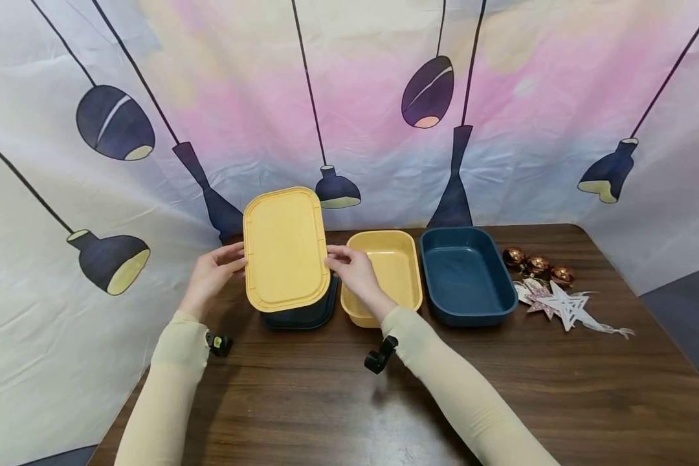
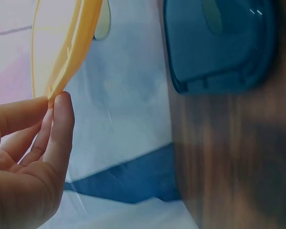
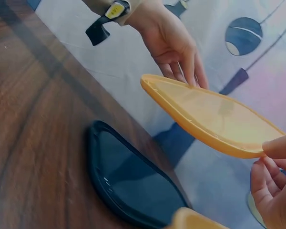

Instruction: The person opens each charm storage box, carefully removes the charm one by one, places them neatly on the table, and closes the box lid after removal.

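Observation:
A yellow rectangular lid (image 1: 285, 249) is held up above the table, tilted so its broad face shows in the head view. My left hand (image 1: 210, 275) pinches its left edge between thumb and fingers, and my right hand (image 1: 358, 275) pinches the right edge. In the left wrist view, the left fingertips (image 2: 62, 102) meet at the lid's rim. Below it, a dark blue lid (image 3: 133, 176) lies on the table, partly hidden by the yellow one in the head view. Just right of that stands a yellow container (image 1: 396, 278), partly covered by my right hand and wrist.
A dark blue open container (image 1: 466, 278) stands right of the yellow one. Beyond it lie several shiny copper balls (image 1: 538, 265) and star ornaments (image 1: 565, 304) with a ribbon. The wooden table (image 1: 326, 395) ends at a curtain (image 1: 373, 110) printed with lamps.

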Available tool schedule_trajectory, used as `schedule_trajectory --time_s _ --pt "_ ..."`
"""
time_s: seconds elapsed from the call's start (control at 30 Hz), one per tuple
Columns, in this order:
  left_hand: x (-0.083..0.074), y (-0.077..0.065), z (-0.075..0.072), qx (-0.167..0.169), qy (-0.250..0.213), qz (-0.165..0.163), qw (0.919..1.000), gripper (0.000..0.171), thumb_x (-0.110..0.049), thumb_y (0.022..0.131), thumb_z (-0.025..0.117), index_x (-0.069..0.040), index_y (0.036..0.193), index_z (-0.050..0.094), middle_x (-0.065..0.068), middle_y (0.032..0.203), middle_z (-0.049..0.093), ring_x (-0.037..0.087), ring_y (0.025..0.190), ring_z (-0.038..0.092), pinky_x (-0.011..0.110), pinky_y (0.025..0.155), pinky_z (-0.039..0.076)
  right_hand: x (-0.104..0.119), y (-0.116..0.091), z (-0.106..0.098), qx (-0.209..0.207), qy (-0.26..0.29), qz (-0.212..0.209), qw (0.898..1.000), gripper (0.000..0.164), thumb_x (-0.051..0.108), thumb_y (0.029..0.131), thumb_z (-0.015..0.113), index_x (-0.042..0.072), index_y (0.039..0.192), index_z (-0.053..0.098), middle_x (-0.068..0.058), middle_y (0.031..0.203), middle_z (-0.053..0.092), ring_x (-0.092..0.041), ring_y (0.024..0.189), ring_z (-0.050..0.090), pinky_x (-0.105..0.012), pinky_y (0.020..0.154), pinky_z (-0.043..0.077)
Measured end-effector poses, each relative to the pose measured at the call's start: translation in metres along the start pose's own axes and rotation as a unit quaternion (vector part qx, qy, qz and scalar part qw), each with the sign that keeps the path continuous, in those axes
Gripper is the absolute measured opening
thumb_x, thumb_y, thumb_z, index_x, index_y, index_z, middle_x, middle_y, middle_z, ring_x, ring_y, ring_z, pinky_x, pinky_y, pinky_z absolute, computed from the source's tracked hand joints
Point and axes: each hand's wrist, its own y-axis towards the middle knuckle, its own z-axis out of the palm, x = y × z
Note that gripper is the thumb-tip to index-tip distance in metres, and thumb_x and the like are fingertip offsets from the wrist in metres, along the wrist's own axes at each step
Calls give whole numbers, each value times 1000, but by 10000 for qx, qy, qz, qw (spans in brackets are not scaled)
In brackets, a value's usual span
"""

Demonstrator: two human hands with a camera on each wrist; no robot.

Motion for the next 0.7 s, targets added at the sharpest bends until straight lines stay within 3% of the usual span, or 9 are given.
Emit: schedule_trajectory --time_s 0.13,0.3,0.53,0.7 --pt "-14 8 10 81 -194 90 9997 48 -13 100 65 1 145 53 6 120 63 3 91 67 29 82 58 4 3 -18 -66 -26 -87 9999 32 8 97 68 2 128 68 -12 108 68 -22 95 65 -42 85 56" --pt "-29 18 22 238 -342 164 9990 48 -16 102 63 1 145 52 3 118 63 4 93 67 30 82 58 7 5 -37 -244 -99 -126 9996 32 8 97 69 2 128 68 -12 108 67 -22 95 64 -36 83 57" --pt "-45 26 40 540 -168 614 9965 47 -11 104 59 1 148 48 21 129 56 6 97 64 31 83 58 7 8 -59 -541 -120 -148 9984 28 12 97 69 4 124 72 -13 107 68 -32 100 63 -48 89 54" --pt "-54 34 53 481 -172 851 9951 46 -12 102 61 -3 147 52 21 130 56 12 100 65 37 86 58 9 10 -78 -608 -88 -172 9980 27 16 98 69 6 123 73 -11 105 68 -35 100 63 -35 78 56"
